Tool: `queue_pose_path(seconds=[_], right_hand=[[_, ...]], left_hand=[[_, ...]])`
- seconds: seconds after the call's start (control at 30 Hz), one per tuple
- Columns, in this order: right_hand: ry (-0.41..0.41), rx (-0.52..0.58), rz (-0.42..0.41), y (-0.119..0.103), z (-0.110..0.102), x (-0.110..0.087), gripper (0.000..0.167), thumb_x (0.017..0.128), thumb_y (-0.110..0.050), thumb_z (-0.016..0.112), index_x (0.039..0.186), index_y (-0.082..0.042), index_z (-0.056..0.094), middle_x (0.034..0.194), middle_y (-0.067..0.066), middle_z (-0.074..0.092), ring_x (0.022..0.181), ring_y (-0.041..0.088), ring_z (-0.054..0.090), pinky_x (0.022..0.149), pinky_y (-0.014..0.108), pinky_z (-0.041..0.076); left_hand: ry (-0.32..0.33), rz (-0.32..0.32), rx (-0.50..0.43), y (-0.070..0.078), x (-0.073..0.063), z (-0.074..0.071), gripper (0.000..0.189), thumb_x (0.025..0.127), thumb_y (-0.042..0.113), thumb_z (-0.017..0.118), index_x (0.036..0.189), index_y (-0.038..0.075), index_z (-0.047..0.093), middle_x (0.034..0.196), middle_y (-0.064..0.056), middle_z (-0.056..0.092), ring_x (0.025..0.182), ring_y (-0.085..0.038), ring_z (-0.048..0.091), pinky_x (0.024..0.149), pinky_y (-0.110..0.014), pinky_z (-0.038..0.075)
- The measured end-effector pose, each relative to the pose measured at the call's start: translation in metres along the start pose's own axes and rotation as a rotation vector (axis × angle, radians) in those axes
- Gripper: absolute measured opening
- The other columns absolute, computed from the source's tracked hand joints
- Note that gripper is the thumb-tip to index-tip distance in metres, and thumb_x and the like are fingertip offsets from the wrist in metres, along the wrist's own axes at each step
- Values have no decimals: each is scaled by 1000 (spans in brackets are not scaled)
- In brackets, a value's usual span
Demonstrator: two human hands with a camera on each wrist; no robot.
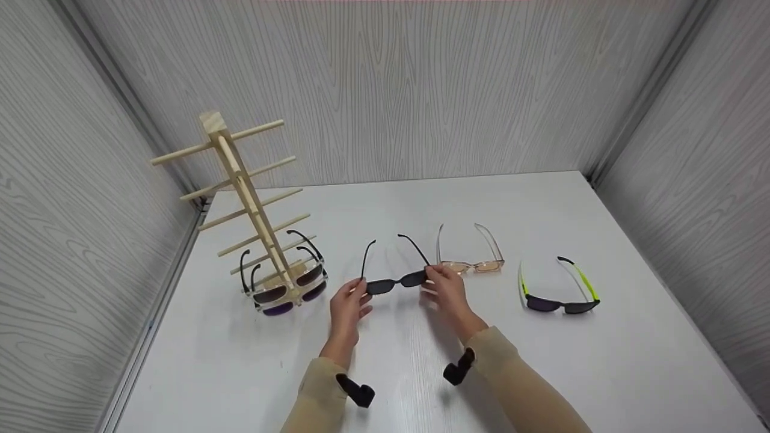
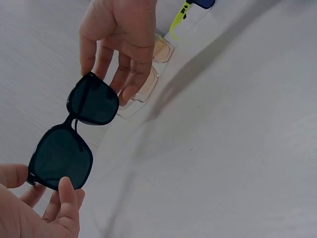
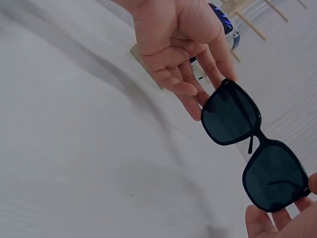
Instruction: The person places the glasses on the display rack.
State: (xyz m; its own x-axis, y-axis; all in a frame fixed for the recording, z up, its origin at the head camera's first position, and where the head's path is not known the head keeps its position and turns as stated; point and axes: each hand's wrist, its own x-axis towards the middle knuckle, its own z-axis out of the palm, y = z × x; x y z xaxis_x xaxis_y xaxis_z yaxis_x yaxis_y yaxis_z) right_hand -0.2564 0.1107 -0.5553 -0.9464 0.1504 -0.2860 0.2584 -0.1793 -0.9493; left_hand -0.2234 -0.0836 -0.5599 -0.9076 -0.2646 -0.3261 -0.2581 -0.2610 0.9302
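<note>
Black sunglasses (image 1: 380, 287) with dark lenses are held up between both hands, their temples unfolded and pointing away from me. My left hand (image 1: 346, 313) pinches the left end of the frame, and my right hand (image 1: 448, 294) pinches the right end near the hinge. Seen from the left wrist, the dark lens (image 2: 62, 156) sits beside the left hand's fingers (image 2: 67, 206). From the right wrist, the other lens (image 3: 275, 176) is by the right hand's fingers. Just behind the right hand lie clear peach-tinted glasses (image 1: 490, 265), temples open.
At left stands a wooden rack (image 1: 246, 192) with several crossbars; two pairs of light-framed sunglasses (image 1: 269, 294) hang low on it. Black sunglasses with neon yellow temples (image 1: 580, 308) lie on the white table (image 1: 631, 367) at right. Wood-grain panels (image 1: 385, 90) enclose the back and sides.
</note>
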Motion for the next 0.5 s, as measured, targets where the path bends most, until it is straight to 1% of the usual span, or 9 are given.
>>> queue_pose_path(seconds=[0.1,0.27,0.4,0.5], right_hand=[[-8,5,-15,0,-1,-3,18,93,-16,57,100,1,60,100,18,63,93,36,62,79,43,52],[-17,6,-20,-1,-3,-8,20,92,-16,58,102,1,60,94,13,65,93,37,62,76,39,53],[-29,29,-9,-3,-5,-14,21,92,-16,59,104,1,60,94,12,65,90,33,63,77,39,53],[-53,40,-12,-4,-8,-18,21,92,-16,58,106,0,59,97,12,64,89,30,63,78,39,52]], left_hand=[[-11,-2,23,1,-4,-2,36,91,26,62,120,6,59,108,-12,63,99,-27,62,72,-32,53],[-33,24,31,4,-12,-5,35,90,24,62,119,5,60,105,-13,62,99,-31,61,71,-32,53],[-50,42,29,6,-18,-7,35,90,21,62,119,3,60,103,-13,62,97,-31,62,70,-32,54],[-64,51,34,8,-22,-9,35,90,21,62,120,2,59,103,-13,63,94,-29,63,70,-31,54]])
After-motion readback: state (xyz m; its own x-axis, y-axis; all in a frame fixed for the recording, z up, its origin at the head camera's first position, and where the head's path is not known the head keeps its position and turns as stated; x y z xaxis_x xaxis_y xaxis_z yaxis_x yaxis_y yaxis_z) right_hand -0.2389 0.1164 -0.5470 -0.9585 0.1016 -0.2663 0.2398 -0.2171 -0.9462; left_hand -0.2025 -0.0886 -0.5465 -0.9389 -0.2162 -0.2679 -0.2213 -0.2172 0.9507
